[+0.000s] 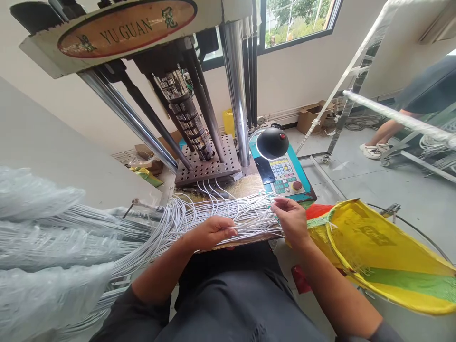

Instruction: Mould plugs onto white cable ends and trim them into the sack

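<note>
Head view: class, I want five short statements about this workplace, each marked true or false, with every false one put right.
1. The left hand and right hand are both at the white wires. True.
2. The yellow bag is on the person's left. False: it is on the right.
3. The oval sign on the machine reads YU GUAN. True.
4. The metal plate below the machine's rods has no holes. False: it has many round holes.
5. The control panel carries a red button. True.
</note>
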`<state>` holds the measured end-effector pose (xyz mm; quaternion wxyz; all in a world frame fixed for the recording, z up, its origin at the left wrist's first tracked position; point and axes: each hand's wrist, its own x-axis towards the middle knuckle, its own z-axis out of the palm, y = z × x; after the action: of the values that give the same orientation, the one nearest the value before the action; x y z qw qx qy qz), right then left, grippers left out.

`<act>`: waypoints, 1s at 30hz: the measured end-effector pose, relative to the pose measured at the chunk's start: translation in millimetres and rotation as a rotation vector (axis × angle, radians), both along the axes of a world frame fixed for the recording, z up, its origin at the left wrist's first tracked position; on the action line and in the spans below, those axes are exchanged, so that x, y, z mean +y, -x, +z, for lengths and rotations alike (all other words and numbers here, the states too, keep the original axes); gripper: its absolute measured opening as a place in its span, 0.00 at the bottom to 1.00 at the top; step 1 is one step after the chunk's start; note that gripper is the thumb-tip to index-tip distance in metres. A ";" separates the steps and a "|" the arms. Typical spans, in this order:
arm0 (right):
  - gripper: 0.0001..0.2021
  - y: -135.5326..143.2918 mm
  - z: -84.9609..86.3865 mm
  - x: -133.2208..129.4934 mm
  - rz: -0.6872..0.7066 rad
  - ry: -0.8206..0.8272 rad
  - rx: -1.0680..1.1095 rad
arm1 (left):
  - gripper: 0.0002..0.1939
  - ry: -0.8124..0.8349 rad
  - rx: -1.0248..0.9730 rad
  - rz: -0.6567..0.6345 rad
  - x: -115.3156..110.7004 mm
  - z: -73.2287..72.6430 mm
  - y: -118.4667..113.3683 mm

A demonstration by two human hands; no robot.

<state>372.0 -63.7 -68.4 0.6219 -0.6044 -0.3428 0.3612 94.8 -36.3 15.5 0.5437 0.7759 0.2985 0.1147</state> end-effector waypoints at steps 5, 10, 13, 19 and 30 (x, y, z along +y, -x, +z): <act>0.21 -12.9 -15.1 6.5 -0.060 -0.003 0.109 | 0.21 0.075 -0.205 0.277 3.2 -13.5 -6.8; 0.27 -39.3 -38.6 -10.2 -0.126 0.057 -0.140 | 0.18 0.254 -0.490 0.431 17.5 -4.0 2.7; 0.26 -50.4 -49.9 -24.9 -0.123 0.070 -0.350 | 0.15 0.281 -0.565 0.430 22.5 11.9 6.2; 0.19 -59.3 -56.4 -37.3 -0.023 0.056 -0.508 | 0.14 0.391 -0.306 0.145 36.4 36.3 -43.7; 0.16 -77.4 -44.1 -39.8 -0.020 -0.021 -0.616 | 0.09 -0.440 0.398 0.146 90.8 -36.7 -143.1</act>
<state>449.3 -103.5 -112.5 0.4985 -0.6824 -0.5128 0.1512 237.9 54.5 -21.2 0.2835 0.8589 0.4222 0.0610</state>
